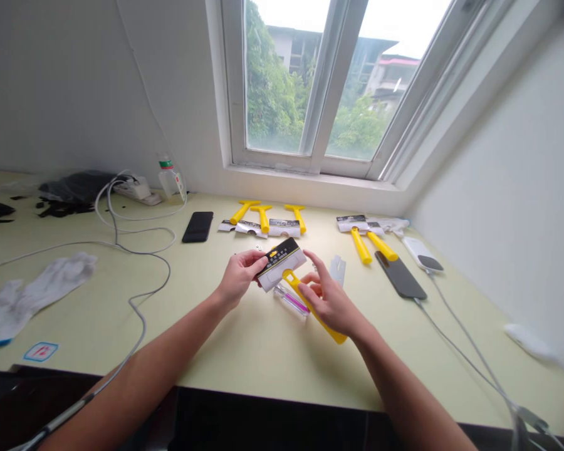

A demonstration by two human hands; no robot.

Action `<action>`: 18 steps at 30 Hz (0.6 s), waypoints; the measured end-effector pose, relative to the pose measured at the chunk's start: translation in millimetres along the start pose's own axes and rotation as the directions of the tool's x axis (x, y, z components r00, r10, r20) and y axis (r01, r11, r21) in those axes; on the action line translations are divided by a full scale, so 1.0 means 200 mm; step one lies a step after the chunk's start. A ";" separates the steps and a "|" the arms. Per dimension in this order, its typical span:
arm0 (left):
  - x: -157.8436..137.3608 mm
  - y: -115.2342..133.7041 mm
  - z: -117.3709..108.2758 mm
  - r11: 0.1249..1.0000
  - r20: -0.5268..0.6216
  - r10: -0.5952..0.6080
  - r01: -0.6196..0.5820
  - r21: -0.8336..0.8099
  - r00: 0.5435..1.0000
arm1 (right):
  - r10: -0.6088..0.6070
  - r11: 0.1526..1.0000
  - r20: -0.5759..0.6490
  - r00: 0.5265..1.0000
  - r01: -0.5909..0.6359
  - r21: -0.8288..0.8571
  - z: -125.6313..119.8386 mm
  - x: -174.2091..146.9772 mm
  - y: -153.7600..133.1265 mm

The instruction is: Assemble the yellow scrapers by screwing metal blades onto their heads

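Observation:
Above the middle of the table I hold a yellow scraper (290, 275), its head covered by a black and white card sleeve (282, 258). My left hand (242, 272) is closed on the sleeve's left end, thumb on its face. My right hand (328, 294) grips the yellow handle, with the index finger raised towards the sleeve's right end. The handle's tip shows below that hand. Beneath the scraper lies a clear and purple screwdriver-like tool (292, 300). A flat metal-grey slotted piece (338, 269) lies just beyond my right hand, partly hidden.
Several yellow scrapers (264, 218) with card sleeves lie at the back; two more (361, 245) are on the right. Nearby are a black phone (198, 227), a grey phone (401, 275), a white power bank (422, 255), a bottle (170, 181), white gloves (40, 291) and loose cables (143, 313).

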State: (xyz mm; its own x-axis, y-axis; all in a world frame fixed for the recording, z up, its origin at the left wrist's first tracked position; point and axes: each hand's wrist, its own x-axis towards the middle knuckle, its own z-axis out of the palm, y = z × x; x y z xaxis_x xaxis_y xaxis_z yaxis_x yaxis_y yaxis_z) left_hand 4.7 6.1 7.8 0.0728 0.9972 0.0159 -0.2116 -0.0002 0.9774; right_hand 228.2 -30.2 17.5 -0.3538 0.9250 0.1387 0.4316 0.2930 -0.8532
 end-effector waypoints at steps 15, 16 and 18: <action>-0.05 -0.01 0.04 0.997 0.226 0.021 -0.038 0.072 0.974 | 0.113 0.924 0.117 0.987 -0.147 0.354 -0.17 0.20 0.05; -0.05 0.00 0.04 0.996 0.200 0.040 -0.055 0.070 0.979 | 0.124 0.924 0.065 0.990 -0.139 0.355 -0.23 0.23 0.07; -0.04 0.00 0.03 0.995 0.149 0.060 -0.072 0.076 0.987 | 0.164 0.931 -0.111 0.980 -0.117 0.346 -0.37 0.32 0.12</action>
State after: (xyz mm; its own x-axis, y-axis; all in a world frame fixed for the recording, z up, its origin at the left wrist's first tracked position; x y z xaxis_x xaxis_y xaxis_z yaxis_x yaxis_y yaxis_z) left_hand 10.6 -2.5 10.0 0.2047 0.9731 0.1056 -0.1414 -0.0774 0.9869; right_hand 276.6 53.3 43.2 -0.1845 0.9815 0.0519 0.1561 0.0814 -0.9844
